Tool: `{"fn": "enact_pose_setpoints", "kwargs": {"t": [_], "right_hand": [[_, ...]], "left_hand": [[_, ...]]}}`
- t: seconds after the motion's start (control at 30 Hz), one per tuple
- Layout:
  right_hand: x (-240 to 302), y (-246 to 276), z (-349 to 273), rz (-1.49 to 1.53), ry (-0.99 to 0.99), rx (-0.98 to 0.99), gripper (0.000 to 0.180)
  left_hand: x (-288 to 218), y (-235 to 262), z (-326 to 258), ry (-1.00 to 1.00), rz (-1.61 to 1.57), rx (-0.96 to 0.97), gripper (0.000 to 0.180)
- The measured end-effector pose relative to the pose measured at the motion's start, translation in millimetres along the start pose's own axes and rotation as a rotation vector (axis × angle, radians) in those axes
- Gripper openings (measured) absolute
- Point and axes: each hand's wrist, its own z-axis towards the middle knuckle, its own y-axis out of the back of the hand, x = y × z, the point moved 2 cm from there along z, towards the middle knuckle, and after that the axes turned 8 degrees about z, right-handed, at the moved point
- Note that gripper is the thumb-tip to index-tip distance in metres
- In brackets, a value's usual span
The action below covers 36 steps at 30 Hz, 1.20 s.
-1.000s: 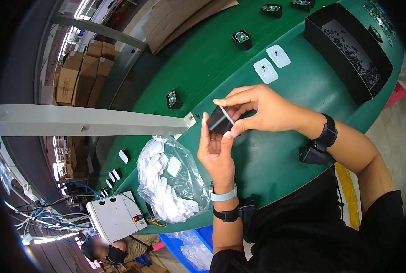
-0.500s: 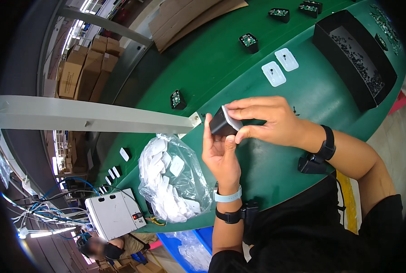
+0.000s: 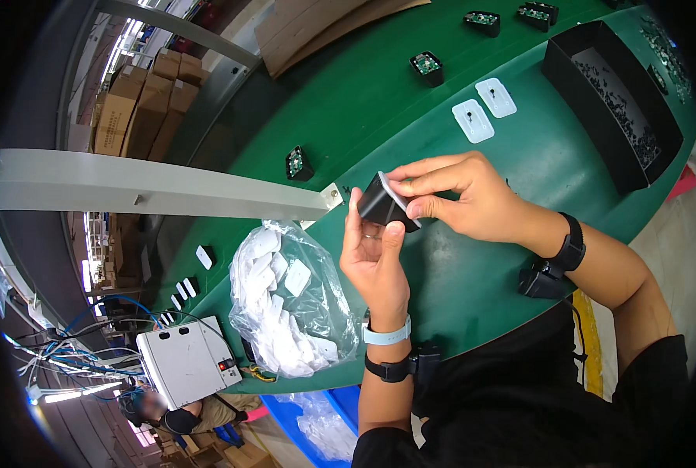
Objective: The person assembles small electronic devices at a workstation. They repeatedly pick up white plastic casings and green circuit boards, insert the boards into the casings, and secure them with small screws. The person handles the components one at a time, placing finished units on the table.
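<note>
Above the table, my left hand (image 3: 378,265) is closed round a small black plastic housing (image 3: 376,201), its thumb and fingers on either side. A thin white cover (image 3: 395,193) lies against the housing's right-hand face. My right hand (image 3: 473,195) is closed on that cover, fingertips along its upper part and thumb lower down. Whether the cover sits fully flush cannot be seen behind the fingers. Beyond the right hand, two white covers (image 3: 473,121) (image 3: 496,97) lie flat on the table, each with a small dark piece on it.
A clear bag of white covers (image 3: 282,304) lies left of my left hand. At the far right stands a black bin (image 3: 555,66) of small dark parts. Black housings with green circuit boards (image 3: 426,68) sit along the green belt. A white metal post (image 3: 161,183) crosses the left side.
My right thumb has moved up along the cover, and more of the housing's lower edge shows. The housing is tilted slightly differently in my left hand. The whole view has shifted a little.
</note>
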Motion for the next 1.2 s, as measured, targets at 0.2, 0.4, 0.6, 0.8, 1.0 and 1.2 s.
{"fn": "enact_pose_setpoints", "kwargs": {"t": [0.2,0.4,0.6,0.8,1.0,1.2], "right_hand": [[-2.0,2.1,-0.1,0.017,0.0,0.006,0.022],[0.5,2.5,-0.5,-0.062,0.029,0.049,0.025],[7.0,-3.5,-4.2,-0.175,0.175,0.005,0.026],[8.0,-3.3,-4.5,-0.201,0.244,-0.001,0.03],[5.9,0.7,-1.3,-0.174,0.268,0.01,0.031],[6.3,3.4,0.1,-0.154,0.239,0.024,0.029]], "left_hand": [[1.0,-1.2,-0.3,0.017,0.032,-0.019,0.063],[1.2,0.8,0.4,0.015,0.029,-0.005,0.064],[1.5,4.8,-0.2,-0.009,-0.006,0.022,0.065],[-1.8,3.9,0.9,-0.008,-0.085,0.027,0.068],[-0.3,4.1,-1.2,0.019,-0.089,0.092,0.069],[-0.1,4.0,-0.7,0.011,-0.114,0.092,0.068]]}}
